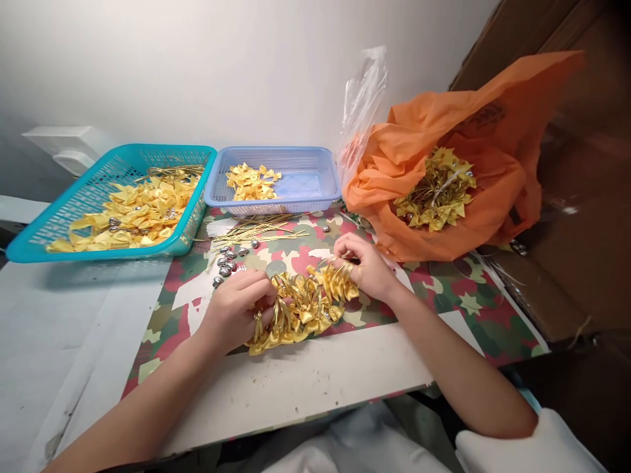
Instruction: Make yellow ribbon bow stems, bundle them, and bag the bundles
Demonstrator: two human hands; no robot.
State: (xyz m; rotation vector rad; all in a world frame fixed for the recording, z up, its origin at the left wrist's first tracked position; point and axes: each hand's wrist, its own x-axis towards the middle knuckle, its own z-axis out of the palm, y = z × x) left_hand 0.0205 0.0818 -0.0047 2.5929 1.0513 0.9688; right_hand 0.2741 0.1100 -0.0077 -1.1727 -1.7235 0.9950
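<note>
A row of shiny gold bows [300, 315] with looped gold ties lies along the front part of the camouflage-patterned sheet. At its left end my left hand [242, 303] is closed, fingers curled round some of the gold loops. My right hand [362, 266] pinches the gold ties at the other end. Silver bells [227, 263] are scattered just behind my left hand. Further back, a bundle of thin gold ties [261, 231] lies on the sheet.
A teal basket [194, 217] of yellow bows, bells and ties stands at left. Beside it is a blue-purple basket [310, 180] with fewer bows. An orange bag [394, 151] holding bunched bows and a clear plastic bag [363, 92] are at right, near brown cardboard [532, 39].
</note>
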